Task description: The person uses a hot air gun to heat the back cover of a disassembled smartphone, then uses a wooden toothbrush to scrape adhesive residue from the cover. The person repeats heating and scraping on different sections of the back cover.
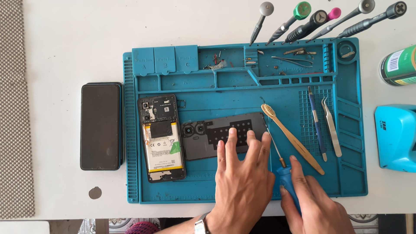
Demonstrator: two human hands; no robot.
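My left hand [242,177] lies flat with fingers spread on a dark phone back cover [208,138], which rests inner side up on the blue work mat [351,173]. My right hand [314,203] grips a blue-handled screwdriver [286,175]; its thin shaft points up-left toward the cover's right edge. Left of the cover lies an opened phone [161,138], its battery and circuit board showing. A wooden-handled brush [291,138] lies diagonally just right of the screwdriver.
A blue-tipped tool [317,125] and metal tweezers [331,126] lie on the mat's right side. Several screwdrivers [312,24] stand along the top edge. A second dark phone [101,126] lies left of the mat. A green can [398,66] and a light-blue device [396,136] sit right.
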